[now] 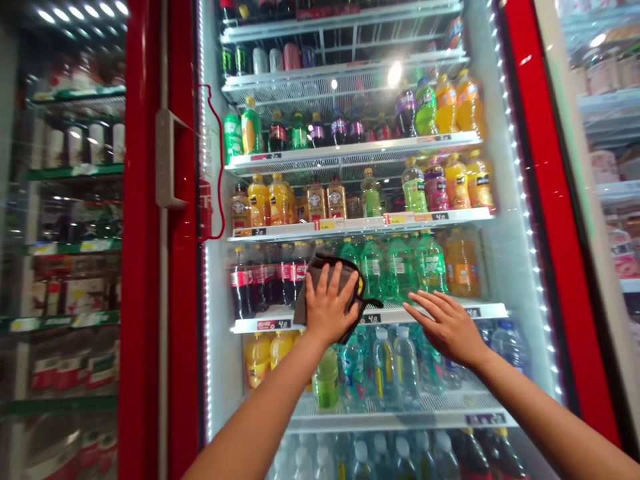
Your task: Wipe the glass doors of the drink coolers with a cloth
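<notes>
fingers (323, 283) of the bare left hand (330, 310) are spread apart and lie flat over a soft, dark grey-brown cloth (301, 313). the cloth sits beneath them and the palm, its edges showing above the fingertips, left of the hand and right by the thumb, where a thin dark end trails rightward. the bare right hand (457, 333) is apart from the cloth, to its right, its fingers stretched out with slim gaps between them; whether they touch the glass i cannot tell. both hands are before a clear glass front with a red frame (183, 333), a pale grey upright handle (164, 160) at its left. behind the glass, on a white-edged shelf (493, 311), stand dark plastic bottles with red labels (243, 287) and, right of the cloth, clear green plastic bottles (399, 270).
</notes>
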{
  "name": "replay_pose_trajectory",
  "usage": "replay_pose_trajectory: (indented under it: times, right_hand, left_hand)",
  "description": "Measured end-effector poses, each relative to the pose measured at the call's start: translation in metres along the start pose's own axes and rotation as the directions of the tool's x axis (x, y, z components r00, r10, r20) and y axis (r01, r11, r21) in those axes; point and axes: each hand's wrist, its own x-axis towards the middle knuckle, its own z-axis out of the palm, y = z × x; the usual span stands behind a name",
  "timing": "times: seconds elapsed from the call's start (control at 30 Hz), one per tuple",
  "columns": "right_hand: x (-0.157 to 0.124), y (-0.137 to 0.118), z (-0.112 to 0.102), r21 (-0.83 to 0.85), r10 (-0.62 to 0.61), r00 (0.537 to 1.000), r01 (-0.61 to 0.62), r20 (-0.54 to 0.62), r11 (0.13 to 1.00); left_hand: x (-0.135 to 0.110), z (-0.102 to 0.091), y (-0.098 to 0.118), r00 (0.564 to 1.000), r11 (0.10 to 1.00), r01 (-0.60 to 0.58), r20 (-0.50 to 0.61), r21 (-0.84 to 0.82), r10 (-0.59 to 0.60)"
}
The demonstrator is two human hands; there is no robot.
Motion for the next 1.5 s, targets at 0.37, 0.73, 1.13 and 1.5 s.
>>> replay_pose_trajectory:
  times: [0.37, 0.73, 1.13, 1.5]
  right_hand:
    - [0.023, 0.006, -0.041, 0.337, 0.291, 0.95, -0.239, -0.112, 0.91]
    - [0.074, -0.066, 0.0, 0.543, 0.408, 0.912, -0.316, -0.054, 0.778]
    - [-0.004, -0.032, 0.011, 0.023, 0.568, 0.823, -0.567, -0.033, 0.823]
    - [0.027, 0.009, 0.009, 0.026, 0.486, 0.874, -0.487, 0.01, 0.873]
  left_hand:
    - [0.04, 0.009, 0.057, 0.904, 0.905, 0.42, -0.058, -0.07, -0.424]
    - [0.025, -0.009, 0.071, 0.881, 0.541, 0.443, 0.236, -0.715, -0.41]
    - [0.002, -0.034, 0.013, 0.997, 0.96, 0.004, 0.07, -0.281, 0.016]
    - [0.012, 0.01, 0.041, 0.993, 0.993, -0.107, 0.045, -0.057, 0.109]
